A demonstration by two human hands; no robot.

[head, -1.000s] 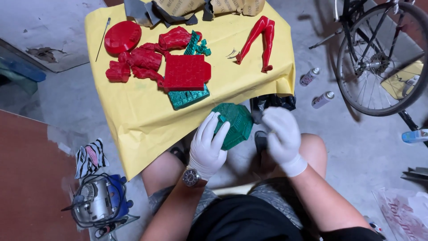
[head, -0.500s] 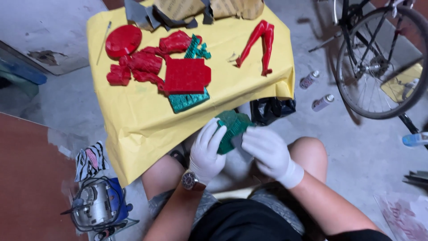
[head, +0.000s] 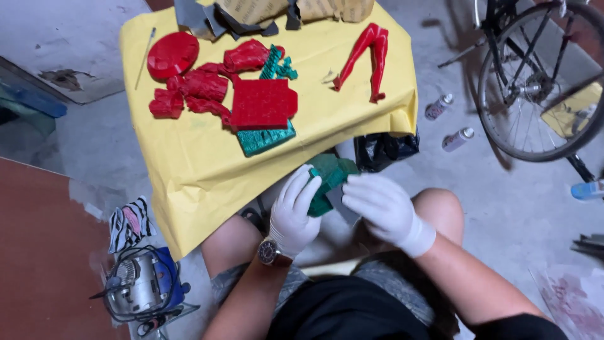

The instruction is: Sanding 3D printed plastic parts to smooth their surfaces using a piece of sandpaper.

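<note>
While gripped, green piece (head: 332, 178) sits between both hands (head: 340, 208)

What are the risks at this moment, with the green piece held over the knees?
The left hand holds the green piece in the air while the right hand presses a small grey sheet on it; a slip might drop it onto the floor. The red legs lie near the yellow cover's edge and may slide off.

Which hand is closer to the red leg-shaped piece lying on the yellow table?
The right hand. It is below the red leg-shaped piece, slightly to its right. The left hand is farther away, lower and to the left, gripping the green piece.
</note>
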